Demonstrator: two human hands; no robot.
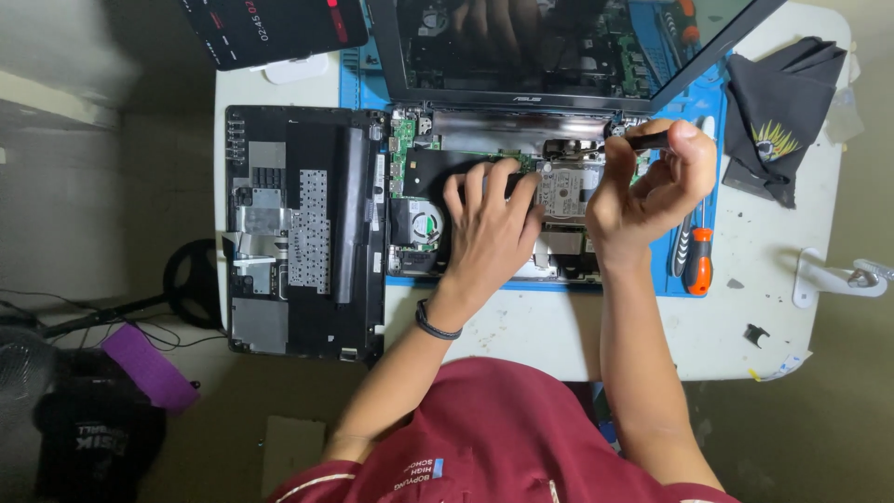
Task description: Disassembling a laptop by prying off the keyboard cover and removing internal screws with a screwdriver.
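Maroon shirt closest to lens, both my forearms running up from it. My left hand lies palm-down, fingers spread, pressed flat on the opened laptop base, fingertips touching the silver hard drive; black wristband on that wrist. My right hand is curled, thumb and fingers pinching a black-handled screwdriver, shaft pointing toward 9 o'clock at the hinge area just above the drive. Can't tell if the tip sits on a screw. Cooling fan just at 9 o'clock of the left hand. Laptop sits on a blue mat, screen tilted open at 12. Removed bottom cover lies further out at 9, inside face up. Orange-handled screwdriver on the mat at 3 o'clock of the right wrist. Dark cloth at 2. White table under everything.
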